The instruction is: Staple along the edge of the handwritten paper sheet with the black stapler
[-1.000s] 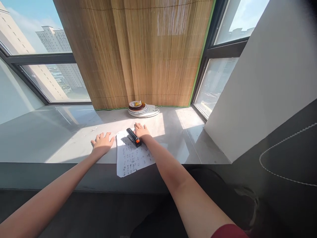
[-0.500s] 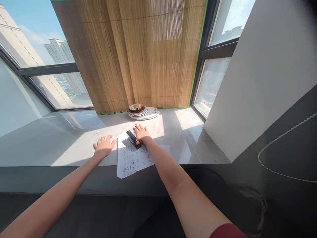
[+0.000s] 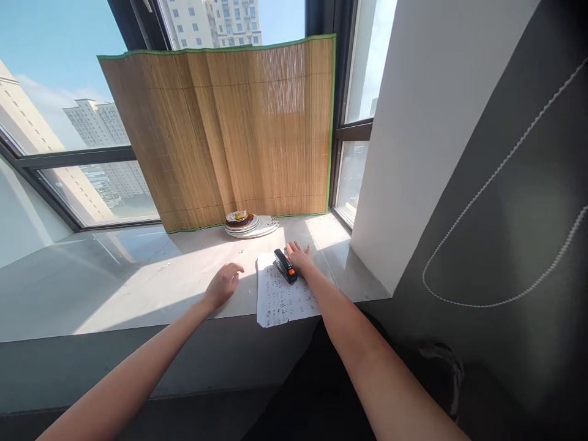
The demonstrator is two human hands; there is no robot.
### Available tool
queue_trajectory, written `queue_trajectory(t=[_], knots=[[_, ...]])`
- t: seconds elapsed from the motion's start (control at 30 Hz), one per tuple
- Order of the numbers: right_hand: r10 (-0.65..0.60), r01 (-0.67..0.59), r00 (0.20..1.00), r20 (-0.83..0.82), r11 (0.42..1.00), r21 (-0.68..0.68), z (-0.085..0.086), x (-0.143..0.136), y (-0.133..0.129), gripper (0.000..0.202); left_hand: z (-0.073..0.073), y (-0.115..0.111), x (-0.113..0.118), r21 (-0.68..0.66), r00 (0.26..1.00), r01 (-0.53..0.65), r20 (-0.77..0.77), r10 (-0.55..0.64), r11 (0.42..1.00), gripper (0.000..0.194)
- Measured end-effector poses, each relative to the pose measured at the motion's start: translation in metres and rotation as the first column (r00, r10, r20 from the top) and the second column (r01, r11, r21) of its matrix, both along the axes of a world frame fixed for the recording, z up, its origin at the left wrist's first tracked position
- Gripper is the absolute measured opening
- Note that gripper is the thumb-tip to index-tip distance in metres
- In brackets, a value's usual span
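A black stapler [image 3: 285,267] with an orange patch lies on a sheet of handwritten paper [image 3: 275,300] whose lower part hangs over the sill's front edge. My right hand [image 3: 299,257] rests flat just right of the stapler, fingers spread, at the paper's upper right. Whether it touches the stapler I cannot tell. Left of the paper is my left hand [image 3: 223,283], low over the sill. Its fingers bend loosely, thumb and forefinger apart, with nothing in them.
A stack of plates [image 3: 261,231] stands at the back of the window sill [image 3: 193,275], before a bamboo blind [image 3: 239,141] edged in green. A white wall column [image 3: 408,122] bounds the right side. A bead chain [image 3: 487,208] hangs farther right.
The view has tilted up. Relative to the plates, the paper, stapler and my right hand have shifted right along the sill. My left hand has also moved right, its fingers now more bent.
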State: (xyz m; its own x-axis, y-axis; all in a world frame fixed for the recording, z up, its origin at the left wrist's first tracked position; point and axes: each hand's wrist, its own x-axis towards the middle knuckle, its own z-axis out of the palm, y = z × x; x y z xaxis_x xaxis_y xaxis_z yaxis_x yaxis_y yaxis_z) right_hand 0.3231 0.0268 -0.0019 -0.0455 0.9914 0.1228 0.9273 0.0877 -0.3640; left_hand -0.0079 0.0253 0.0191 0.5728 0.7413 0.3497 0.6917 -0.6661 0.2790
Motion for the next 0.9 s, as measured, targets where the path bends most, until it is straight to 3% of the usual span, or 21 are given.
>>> queue_trajectory(t=[0.07, 0.13, 0.2, 0.3, 0.37, 0.5, 0.63, 0.77, 0.9], knots=[[-0.007, 0.008, 1.000, -0.029, 1.000, 0.015, 0.002, 0.007, -0.005, 0.056, -0.006, -0.005, 0.044, -0.039, 0.982, 0.176, 0.072, -0.172, 0.984, 0.041], [-0.047, 0.054, 0.993, -0.112, 0.996, 0.067, 0.006, 0.009, -0.009, 0.053, -0.015, -0.004, 0.074, -0.087, 0.974, 0.220, 0.082, -0.213, 0.972, 0.045], [-0.111, 0.138, 0.973, -0.200, 0.982, 0.127, 0.012, 0.012, -0.013, 0.050, -0.023, 0.001, 0.087, -0.144, 0.973, 0.231, 0.017, -0.231, 0.962, 0.051], [-0.141, 0.195, 0.946, -0.291, 0.966, 0.168, 0.020, 0.022, -0.024, 0.042, -0.031, 0.010, 0.086, -0.160, 0.972, 0.229, -0.022, -0.236, 0.960, 0.056], [-0.101, 0.154, 0.937, -0.334, 0.979, 0.137, 0.024, 0.030, -0.036, 0.033, -0.032, 0.015, 0.082, -0.163, 0.973, 0.226, -0.013, -0.231, 0.960, 0.056], [0.003, 0.015, 0.929, -0.370, 0.999, 0.047, 0.029, 0.034, -0.061, 0.038, -0.027, 0.016, 0.080, -0.201, 0.969, 0.245, 0.011, -0.248, 0.949, 0.056], [0.034, -0.022, 0.935, -0.353, 0.999, 0.038, 0.031, 0.019, -0.081, 0.045, -0.024, 0.014, 0.080, -0.213, 0.970, 0.245, 0.045, -0.241, 0.946, 0.058], [0.096, -0.049, 0.934, -0.345, 0.989, 0.143, 0.024, -0.003, -0.088, 0.053, -0.028, 0.017, 0.078, -0.227, 0.970, 0.238, 0.103, -0.220, 0.945, 0.059], [0.059, 0.001, 0.948, -0.313, 0.982, 0.190, 0.017, -0.014, -0.082, 0.026, -0.032, 0.021, 0.076, -0.234, 0.965, 0.223, 0.194, -0.179, 0.946, 0.061]])
